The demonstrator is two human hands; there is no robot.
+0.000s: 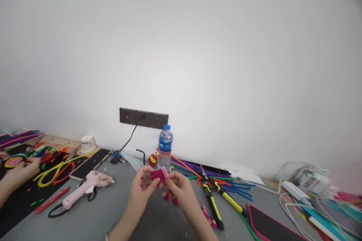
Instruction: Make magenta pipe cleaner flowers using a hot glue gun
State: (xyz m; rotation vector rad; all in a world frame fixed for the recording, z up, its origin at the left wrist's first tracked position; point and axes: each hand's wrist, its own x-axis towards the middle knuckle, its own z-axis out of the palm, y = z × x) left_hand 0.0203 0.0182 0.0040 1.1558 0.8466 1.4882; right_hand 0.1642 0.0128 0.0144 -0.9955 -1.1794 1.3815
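Observation:
My left hand [142, 190] and my right hand [180, 187] meet above the grey table [118, 214], both pinching a small magenta rolled piece [159, 174] of fuzzy pipe cleaner. The fingers of both hands are closed round it. Small red and pink scraps [169, 197] lie on the table just below my right hand. A water bottle [165, 146] with a blue cap stands right behind the hands, against the wall.
A pink glue gun [82, 188] and a phone [90, 163] lie to the left. Yellow-handled cutters [215, 199] and a pile of coloured pipe cleaners [226, 184] lie to the right, beside a pink-edged phone [268, 228]. Another person's hands [19, 173] work at far left. Cables and chargers [296, 192] crowd the far right.

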